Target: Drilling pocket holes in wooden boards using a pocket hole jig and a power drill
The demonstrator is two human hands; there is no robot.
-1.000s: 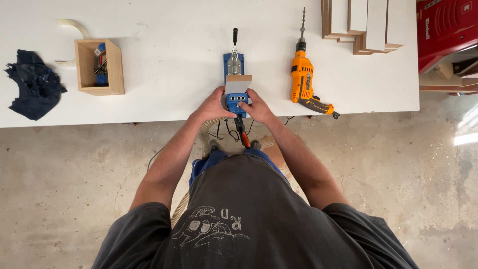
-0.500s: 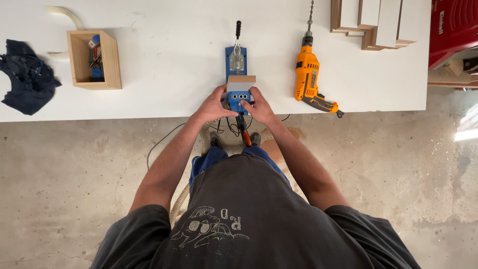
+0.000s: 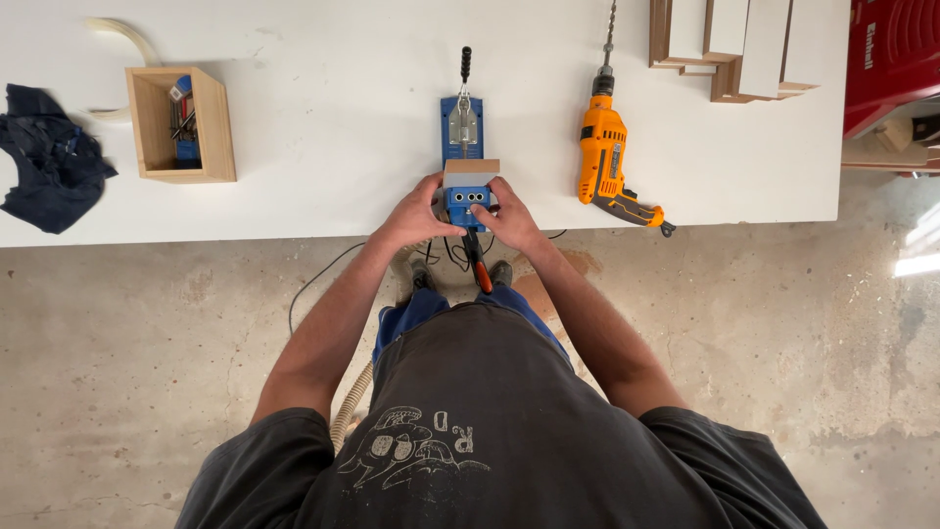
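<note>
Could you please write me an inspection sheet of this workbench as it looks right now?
Surface: white table, mostly bare.
Job's things: blue drilling jig at the near edge, small wood block seated in it.
Clutter: orange drill, open wooden box of small tools, dark cloth, stacked boards.
Hands: left hand and right hand grip the jig's sides.
Cables: dark cable trails under the table.
Surroundings: concrete floor, red case far right.
</note>
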